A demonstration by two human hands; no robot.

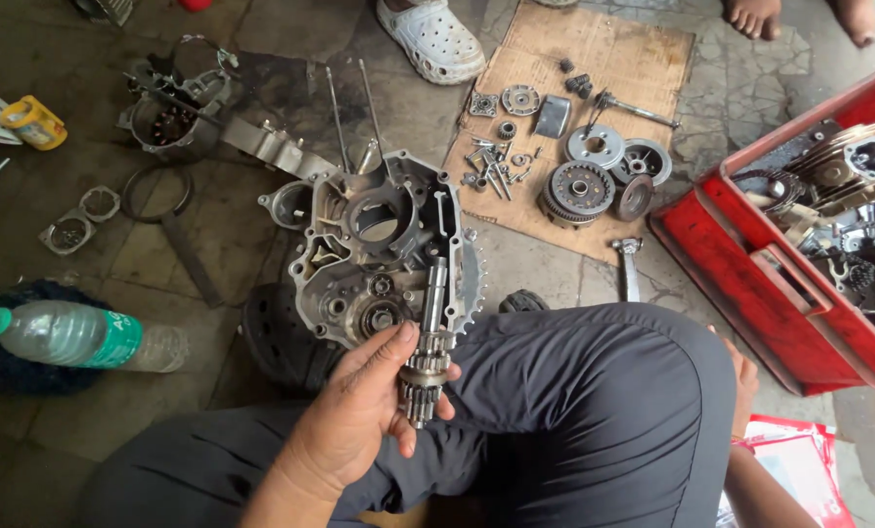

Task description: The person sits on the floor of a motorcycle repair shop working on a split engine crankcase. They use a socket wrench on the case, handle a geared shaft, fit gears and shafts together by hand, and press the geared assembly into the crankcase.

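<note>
Steel gear shaft with stacked silver cogs (427,357) sits upright in the left hand (359,416), fingers curled closed round the gear cluster, just above the grey cast-aluminium engine crankcase half (379,249) on the stone floor. Case is opened up and looks largely stripped: round clutch parts, bolts and small fittings lie on the brown cardboard sheet (633,59), more engine pieces in the red plastic crate (740,284). Right hand (745,376) is mostly hidden behind the knee; can't tell its grip.
</note>
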